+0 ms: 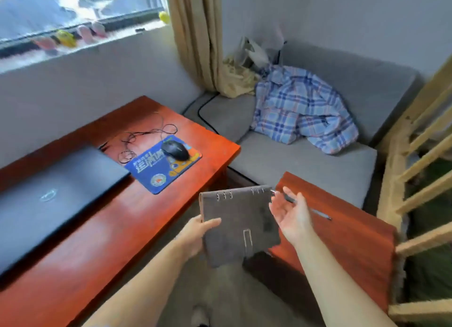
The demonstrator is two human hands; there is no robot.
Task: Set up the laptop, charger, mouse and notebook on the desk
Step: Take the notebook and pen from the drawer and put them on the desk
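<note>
A grey-brown ring-bound notebook (238, 222) hangs in the air between the desk and a small side table, gripped at its left edge by my left hand (195, 236). My right hand (291, 216) is open, palm up, just off the notebook's right edge and holding nothing. On the red-brown desk (102, 229) a closed black laptop (49, 197) lies at the left. A black mouse (175, 149) rests on a blue mouse pad (161, 170), its thin cable (146, 134) looped behind it. No charger is visible.
A pen (310, 209) lies on the red-brown side table (342, 241) to the right. Behind stand a grey sofa (305, 160) with a plaid shirt (300, 109), a curtain (195, 33), and a wooden ladder frame (420, 175) at the far right.
</note>
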